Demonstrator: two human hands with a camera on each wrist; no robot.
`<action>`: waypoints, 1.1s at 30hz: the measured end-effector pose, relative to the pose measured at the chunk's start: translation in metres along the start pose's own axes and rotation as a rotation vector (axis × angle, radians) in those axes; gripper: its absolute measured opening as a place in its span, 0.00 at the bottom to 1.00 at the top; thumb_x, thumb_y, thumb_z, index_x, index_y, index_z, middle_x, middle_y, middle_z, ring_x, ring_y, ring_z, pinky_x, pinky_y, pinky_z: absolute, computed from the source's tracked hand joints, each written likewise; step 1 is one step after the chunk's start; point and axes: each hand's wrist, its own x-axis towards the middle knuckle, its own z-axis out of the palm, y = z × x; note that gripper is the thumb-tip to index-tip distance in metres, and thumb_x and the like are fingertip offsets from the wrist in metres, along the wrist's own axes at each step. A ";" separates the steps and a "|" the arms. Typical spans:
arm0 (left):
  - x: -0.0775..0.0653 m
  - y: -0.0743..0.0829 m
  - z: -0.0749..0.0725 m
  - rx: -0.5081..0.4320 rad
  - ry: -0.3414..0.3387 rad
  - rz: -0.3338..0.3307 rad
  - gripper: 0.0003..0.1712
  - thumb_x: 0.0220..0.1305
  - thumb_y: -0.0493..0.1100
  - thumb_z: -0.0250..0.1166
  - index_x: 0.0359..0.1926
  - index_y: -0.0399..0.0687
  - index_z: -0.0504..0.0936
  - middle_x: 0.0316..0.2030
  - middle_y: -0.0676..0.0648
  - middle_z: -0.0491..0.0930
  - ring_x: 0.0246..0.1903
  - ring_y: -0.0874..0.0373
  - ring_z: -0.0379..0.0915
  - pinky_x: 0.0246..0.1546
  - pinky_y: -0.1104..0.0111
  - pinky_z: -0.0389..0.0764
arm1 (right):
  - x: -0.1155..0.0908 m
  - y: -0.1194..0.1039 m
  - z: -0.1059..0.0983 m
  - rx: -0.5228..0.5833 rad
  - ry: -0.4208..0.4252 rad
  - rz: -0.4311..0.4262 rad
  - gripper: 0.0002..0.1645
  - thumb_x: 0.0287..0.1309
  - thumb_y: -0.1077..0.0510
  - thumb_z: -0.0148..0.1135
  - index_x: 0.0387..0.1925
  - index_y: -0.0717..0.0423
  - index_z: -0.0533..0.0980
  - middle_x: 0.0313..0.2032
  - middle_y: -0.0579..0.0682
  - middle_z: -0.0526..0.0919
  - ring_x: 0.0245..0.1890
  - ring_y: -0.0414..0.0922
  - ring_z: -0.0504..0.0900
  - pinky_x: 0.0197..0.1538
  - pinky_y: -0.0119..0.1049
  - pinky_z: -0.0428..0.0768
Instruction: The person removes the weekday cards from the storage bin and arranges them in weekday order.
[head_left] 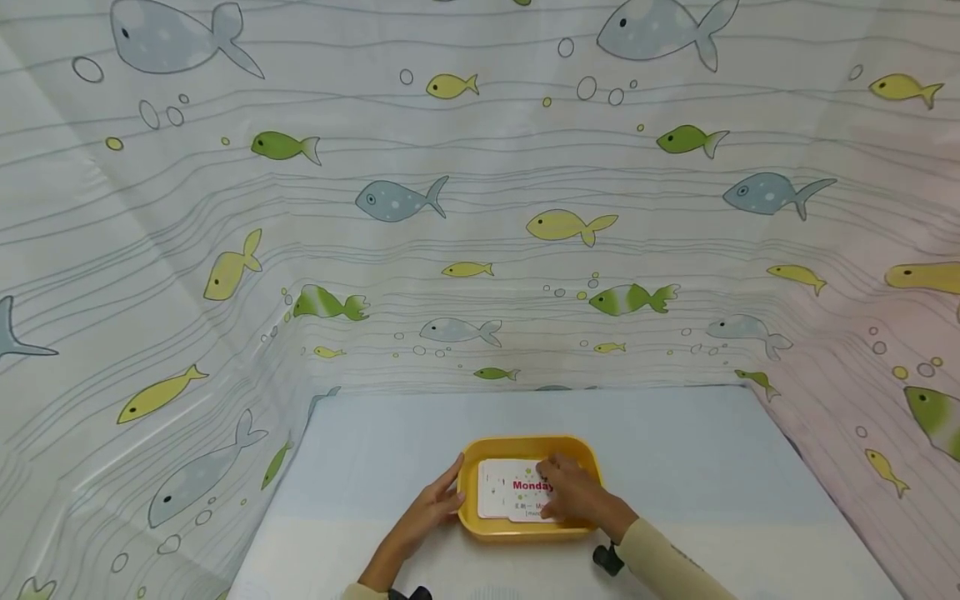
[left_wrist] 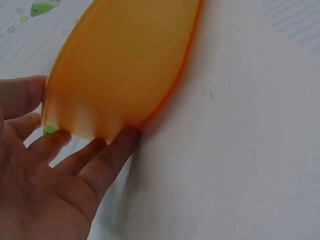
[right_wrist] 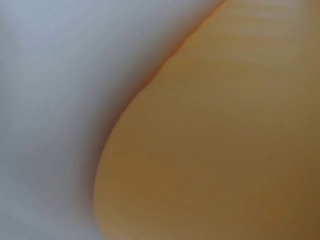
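A yellow plastic tray (head_left: 468, 527) sits on the table, holding white flash cards (head_left: 495, 492); the top one reads "Monday" in red letters. My left hand (head_left: 431, 506) is at the tray's left end. In the left wrist view, the fingertips of the left hand (left_wrist: 60, 185) press against the outer wall, with the thumb at the rim. Over the right part of the cards is my right hand (head_left: 573, 492), its bent fingers and thumb gripping the stack near its top and bottom edges. Only the outside of the tray (right_wrist: 200, 150) shows in the right wrist view; the right hand is hidden there.
The tray stands on a white table (head_left: 675, 467) with a pale blue far part. Behind it and on both sides hangs a fish-patterned curtain (head_left: 495, 183). A dark wrist device (head_left: 607, 560) is by the right forearm.
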 end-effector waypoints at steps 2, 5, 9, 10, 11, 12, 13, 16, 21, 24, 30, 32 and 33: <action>0.000 0.000 0.000 0.005 0.006 0.001 0.39 0.75 0.43 0.53 0.80 0.53 0.46 0.79 0.37 0.39 0.72 0.32 0.54 0.57 0.53 0.82 | 0.000 0.000 -0.001 0.000 0.001 -0.006 0.45 0.42 0.48 0.81 0.62 0.55 0.72 0.56 0.56 0.73 0.45 0.48 0.72 0.58 0.49 0.81; 0.000 0.000 0.000 0.005 0.000 0.009 0.39 0.76 0.43 0.53 0.80 0.53 0.45 0.79 0.37 0.39 0.72 0.33 0.57 0.58 0.53 0.81 | 0.002 0.003 -0.001 -0.014 0.012 -0.036 0.44 0.42 0.48 0.81 0.61 0.55 0.72 0.51 0.54 0.73 0.43 0.45 0.71 0.53 0.44 0.82; -0.001 0.000 0.000 -0.002 -0.019 0.030 0.39 0.76 0.41 0.52 0.80 0.52 0.44 0.79 0.37 0.38 0.70 0.33 0.60 0.58 0.53 0.81 | 0.004 0.007 0.000 -0.030 0.022 -0.069 0.43 0.42 0.47 0.81 0.60 0.55 0.73 0.47 0.51 0.72 0.40 0.43 0.69 0.46 0.38 0.79; -0.001 0.000 0.001 -0.002 -0.020 0.034 0.39 0.76 0.41 0.51 0.80 0.52 0.44 0.79 0.37 0.38 0.70 0.34 0.60 0.58 0.53 0.81 | 0.004 0.007 0.000 -0.027 0.020 -0.064 0.43 0.42 0.47 0.81 0.60 0.55 0.73 0.47 0.51 0.72 0.40 0.43 0.69 0.47 0.37 0.80; -0.001 -0.001 0.001 -0.002 -0.021 0.038 0.39 0.76 0.41 0.51 0.80 0.52 0.44 0.79 0.37 0.38 0.70 0.34 0.60 0.58 0.53 0.81 | 0.004 0.008 0.000 -0.026 0.018 -0.062 0.44 0.42 0.47 0.81 0.60 0.55 0.73 0.47 0.51 0.72 0.40 0.43 0.69 0.48 0.38 0.80; -0.001 -0.001 0.001 0.001 -0.020 0.040 0.39 0.76 0.41 0.51 0.80 0.52 0.44 0.79 0.37 0.38 0.70 0.34 0.60 0.58 0.53 0.81 | 0.004 0.008 0.000 -0.029 0.018 -0.060 0.44 0.41 0.46 0.81 0.61 0.55 0.73 0.47 0.51 0.71 0.41 0.44 0.69 0.48 0.38 0.80; -0.001 -0.002 0.001 0.000 -0.019 0.040 0.39 0.76 0.41 0.51 0.80 0.52 0.44 0.79 0.37 0.39 0.71 0.34 0.60 0.58 0.53 0.81 | 0.005 0.007 0.000 -0.029 0.016 -0.054 0.45 0.41 0.46 0.81 0.61 0.55 0.72 0.47 0.51 0.71 0.41 0.44 0.69 0.48 0.39 0.79; 0.000 -0.004 0.000 0.007 -0.014 0.040 0.39 0.77 0.41 0.51 0.80 0.53 0.44 0.79 0.38 0.39 0.71 0.33 0.57 0.57 0.54 0.82 | 0.006 0.007 -0.001 -0.038 0.014 -0.029 0.46 0.40 0.45 0.81 0.61 0.53 0.71 0.47 0.51 0.70 0.43 0.46 0.68 0.50 0.41 0.78; 0.001 -0.004 0.000 0.014 -0.015 0.046 0.39 0.77 0.42 0.51 0.80 0.53 0.44 0.79 0.37 0.39 0.72 0.32 0.55 0.57 0.54 0.82 | 0.007 0.007 -0.001 -0.044 0.022 0.020 0.49 0.38 0.43 0.82 0.62 0.51 0.69 0.45 0.50 0.67 0.46 0.47 0.66 0.52 0.42 0.75; 0.000 -0.003 0.001 0.014 -0.017 0.043 0.39 0.77 0.43 0.52 0.80 0.54 0.43 0.79 0.38 0.39 0.72 0.32 0.56 0.57 0.54 0.82 | 0.008 0.007 0.001 -0.033 0.027 0.034 0.51 0.37 0.43 0.82 0.63 0.52 0.68 0.44 0.50 0.64 0.47 0.47 0.65 0.50 0.41 0.74; 0.000 -0.002 0.001 0.015 -0.009 0.029 0.40 0.76 0.43 0.53 0.80 0.54 0.44 0.79 0.37 0.40 0.72 0.33 0.57 0.57 0.54 0.81 | 0.008 0.006 0.002 0.004 0.052 0.058 0.51 0.37 0.45 0.83 0.61 0.54 0.67 0.43 0.50 0.61 0.45 0.46 0.66 0.50 0.38 0.78; 0.000 -0.003 0.001 0.014 -0.009 0.027 0.40 0.76 0.44 0.53 0.80 0.55 0.44 0.79 0.37 0.41 0.71 0.33 0.58 0.58 0.54 0.81 | 0.009 0.006 0.002 0.032 0.062 0.062 0.49 0.37 0.47 0.83 0.60 0.54 0.68 0.43 0.50 0.61 0.44 0.45 0.67 0.50 0.36 0.80; 0.000 -0.003 0.001 0.012 -0.008 0.028 0.40 0.76 0.44 0.53 0.80 0.55 0.44 0.79 0.36 0.41 0.71 0.33 0.58 0.58 0.54 0.81 | 0.009 0.006 0.002 0.046 0.066 0.061 0.47 0.38 0.48 0.83 0.59 0.54 0.68 0.43 0.50 0.61 0.43 0.45 0.68 0.50 0.36 0.82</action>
